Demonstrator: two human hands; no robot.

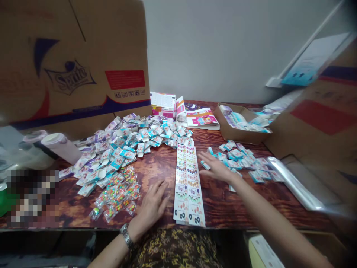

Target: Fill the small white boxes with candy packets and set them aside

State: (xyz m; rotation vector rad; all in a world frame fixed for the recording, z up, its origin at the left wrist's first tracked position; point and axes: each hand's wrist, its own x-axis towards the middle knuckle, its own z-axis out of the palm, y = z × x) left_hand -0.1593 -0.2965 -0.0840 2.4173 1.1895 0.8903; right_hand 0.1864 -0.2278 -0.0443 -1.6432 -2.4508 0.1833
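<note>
**A:** Okay, what's the risk here?

**B:** Stack of printed card strips [188,185] lies lengthwise mid-table, its near end right at the front edge of the wooden table [223,201]. One knock from a forearm could tip it off.

**A:** Loose stuff?

**B:** Big heap of folded cartons [117,145] to its left, small heap of cartons [240,158] to its right. Nothing contains either, so a careless sweep could spread them or mix them. Clear sachets [117,195] sit near the left hand, and the metal wristwatch [126,235] could snag them.

**A:** Hands?

**B:** Left hand [153,204] is open and palm down, fingers spread, holding nothing, just beside the stack. Right hand [216,167] is also open and empty, fingers spread, palm down, between the stack and the small heap. Its fingertips [201,156] are near a stray carton [205,165]. Can't tell if they touch it.
</note>
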